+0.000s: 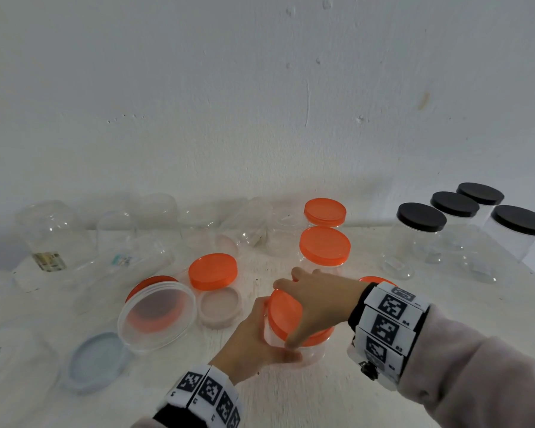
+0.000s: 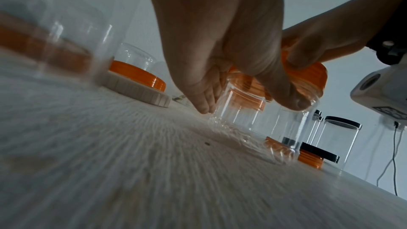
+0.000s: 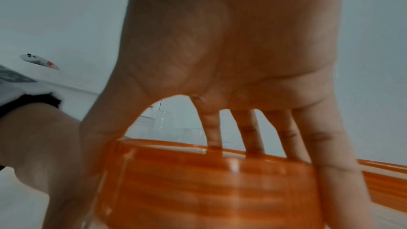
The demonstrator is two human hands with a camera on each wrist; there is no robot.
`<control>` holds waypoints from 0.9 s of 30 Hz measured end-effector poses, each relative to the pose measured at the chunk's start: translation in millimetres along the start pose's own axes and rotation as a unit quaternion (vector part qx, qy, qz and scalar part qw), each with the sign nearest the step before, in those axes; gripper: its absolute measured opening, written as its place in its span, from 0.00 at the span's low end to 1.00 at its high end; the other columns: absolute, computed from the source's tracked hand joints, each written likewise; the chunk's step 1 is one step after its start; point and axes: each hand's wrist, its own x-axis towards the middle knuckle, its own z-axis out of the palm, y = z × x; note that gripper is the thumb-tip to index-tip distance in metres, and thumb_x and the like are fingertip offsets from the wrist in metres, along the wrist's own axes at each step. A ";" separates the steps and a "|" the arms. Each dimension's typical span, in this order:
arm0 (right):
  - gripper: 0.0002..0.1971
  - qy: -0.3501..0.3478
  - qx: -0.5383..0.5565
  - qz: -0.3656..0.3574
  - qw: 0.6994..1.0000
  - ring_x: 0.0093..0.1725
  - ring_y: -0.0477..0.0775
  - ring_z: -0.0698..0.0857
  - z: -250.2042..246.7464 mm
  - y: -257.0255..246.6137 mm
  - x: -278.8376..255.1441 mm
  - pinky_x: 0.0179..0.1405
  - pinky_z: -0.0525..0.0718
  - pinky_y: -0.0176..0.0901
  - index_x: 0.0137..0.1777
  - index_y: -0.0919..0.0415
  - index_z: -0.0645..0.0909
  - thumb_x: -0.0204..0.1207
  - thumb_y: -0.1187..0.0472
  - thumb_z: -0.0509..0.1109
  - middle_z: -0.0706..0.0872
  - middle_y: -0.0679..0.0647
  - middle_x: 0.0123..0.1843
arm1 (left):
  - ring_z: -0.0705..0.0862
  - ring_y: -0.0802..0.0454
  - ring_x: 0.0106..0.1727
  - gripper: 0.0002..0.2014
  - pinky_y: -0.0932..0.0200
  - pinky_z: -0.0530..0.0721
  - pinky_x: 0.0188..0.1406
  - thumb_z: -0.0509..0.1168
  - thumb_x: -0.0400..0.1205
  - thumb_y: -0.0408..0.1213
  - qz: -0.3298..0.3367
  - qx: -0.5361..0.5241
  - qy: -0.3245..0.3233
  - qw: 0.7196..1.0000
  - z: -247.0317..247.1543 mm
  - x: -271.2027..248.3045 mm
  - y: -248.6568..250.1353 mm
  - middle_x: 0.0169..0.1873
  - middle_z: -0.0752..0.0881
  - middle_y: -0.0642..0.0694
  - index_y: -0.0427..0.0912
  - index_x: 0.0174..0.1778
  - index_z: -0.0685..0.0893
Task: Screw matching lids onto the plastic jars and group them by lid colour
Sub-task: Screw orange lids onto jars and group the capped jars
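Observation:
A clear plastic jar [image 1: 311, 353] stands near the table's front middle with an orange lid [image 1: 283, 313] on its mouth. My left hand [image 1: 254, 344] grips the jar's body [image 2: 259, 128] from the left. My right hand [image 1: 318, 299] reaches over from the right, its thumb and fingers curled round the orange lid [image 3: 209, 185] at the rim. Two orange-lidded jars [image 1: 325, 247] stand behind. Several black-lidded jars [image 1: 420, 217] are grouped at the far right.
A loose orange lid [image 1: 212, 270], a beige lid [image 1: 220, 305], a grey lid [image 1: 96, 361] and a tipped clear jar [image 1: 156, 316] lie at the left. Several lidless clear jars [image 1: 53, 230] line the back wall. Another orange lid [image 1: 372, 279] peeks behind my right wrist.

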 end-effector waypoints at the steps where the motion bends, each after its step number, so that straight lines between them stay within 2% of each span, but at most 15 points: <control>1: 0.52 0.001 0.001 -0.002 1.000 0.69 0.59 0.70 -0.1 0.5 -0.2 0.57 0.78 0.57 0.80 0.39 0.52 0.58 0.29 0.74 0.65 0.48 0.71 | 0.77 0.65 0.60 0.49 0.72 0.78 0.50 0.83 0.64 0.47 0.002 0.002 0.004 1.000 0.2 -0.1 0.2 0.63 0.75 0.62 0.61 0.71 0.56; 3: 0.52 0.009 -0.001 -0.001 1.000 0.68 0.60 0.71 1.1 0.7 -0.6 0.57 0.78 0.57 0.79 0.39 0.53 0.58 0.27 0.74 0.66 0.48 0.71 | 0.78 0.62 0.62 0.49 0.68 0.79 0.56 0.83 0.63 0.47 0.004 0.007 0.009 1.000 0.4 -0.6 0.7 0.64 0.76 0.60 0.60 0.73 0.57; 5: 0.51 0.026 -0.006 0.006 1.000 0.65 0.61 0.72 4.5 -0.1 -0.3 0.52 0.76 0.53 0.79 0.41 0.56 0.58 0.25 0.72 0.68 0.50 0.68 | 0.78 0.59 0.64 0.50 0.62 0.79 0.63 0.83 0.63 0.48 0.005 0.013 0.011 1.000 0.3 -1.4 0.9 0.65 0.76 0.59 0.58 0.74 0.57; 7: 0.51 0.047 0.001 0.025 0.999 0.63 0.62 0.74 9.1 -1.5 0.3 0.48 0.73 0.51 0.77 0.44 0.59 0.57 0.22 0.69 0.69 0.52 0.66 | 0.78 0.59 0.65 0.49 0.57 0.80 0.66 0.83 0.63 0.49 0.006 0.015 0.011 1.000 0.2 -1.6 0.9 0.65 0.77 0.59 0.58 0.74 0.58; 9: 0.52 0.062 0.013 0.052 0.997 0.63 0.63 0.74 13.0 -3.6 1.0 0.49 0.73 0.52 0.77 0.46 0.60 0.56 0.20 0.67 0.70 0.54 0.66 | 0.79 0.58 0.65 0.49 0.55 0.80 0.67 0.83 0.63 0.50 0.009 0.020 0.012 1.000 0.6 -0.8 0.6 0.65 0.78 0.59 0.58 0.74 0.58; 11: 0.53 0.057 0.028 0.070 0.995 0.65 0.64 0.73 14.2 -5.5 1.5 0.51 0.73 0.54 0.77 0.46 0.59 0.55 0.20 0.67 0.69 0.54 0.68 | 0.79 0.59 0.65 0.49 0.57 0.80 0.65 0.83 0.62 0.50 0.008 0.022 0.010 1.000 0.9 0.0 -0.8 0.65 0.78 0.60 0.58 0.74 0.58; 14: 0.54 0.022 0.055 0.073 0.996 0.68 0.63 0.70 9.6 -6.6 1.3 0.51 0.74 0.54 0.78 0.45 0.57 0.54 0.22 0.70 0.66 0.53 0.70 | 0.79 0.65 0.62 0.49 0.68 0.78 0.56 0.83 0.61 0.52 0.013 0.007 0.011 1.000 0.2 -0.1 -3.8 0.62 0.79 0.63 0.59 0.73 0.60; 18: 0.57 -0.030 0.045 0.056 0.997 0.72 0.61 0.69 -2.8 -2.1 -1.5 0.62 0.78 0.62 0.80 0.41 0.52 0.53 0.28 0.77 0.64 0.49 0.71 | 0.78 0.65 0.61 0.48 0.71 0.77 0.54 0.83 0.62 0.52 0.014 0.013 0.012 1.000 0.7 1.6 -4.6 0.63 0.77 0.62 0.61 0.71 0.60; 22: 0.58 -0.043 0.019 0.032 0.998 0.72 0.59 0.69 -10.2 0.3 -4.4 0.64 0.78 0.64 0.80 0.38 0.49 0.54 0.34 0.81 0.63 0.48 0.73 | 0.77 0.71 0.58 0.47 0.78 0.76 0.44 0.83 0.61 0.51 0.012 0.014 0.017 1.000 1.4 1.9 -2.9 0.60 0.76 0.64 0.64 0.69 0.58; 24: 0.56 -0.042 0.005 0.005 0.999 0.71 0.57 0.69 -12.0 0.9 -5.9 0.63 0.79 0.63 0.79 0.36 0.50 0.56 0.40 0.83 0.63 0.46 0.71 | 0.78 0.70 0.58 0.48 0.77 0.76 0.45 0.84 0.61 0.51 0.013 0.011 0.015 1.000 0.9 1.8 -2.8 0.60 0.77 0.63 0.64 0.68 0.58; 27: 0.55 -0.050 -0.018 -0.029 0.998 0.70 0.55 0.67 -14.6 2.4 -7.5 0.61 0.80 0.63 0.79 0.35 0.50 0.57 0.48 0.85 0.62 0.44 0.71 | 0.78 0.66 0.60 0.47 0.72 0.77 0.52 0.83 0.62 0.49 0.015 0.014 0.008 1.000 0.2 2.1 -4.0 0.61 0.78 0.61 0.62 0.69 0.57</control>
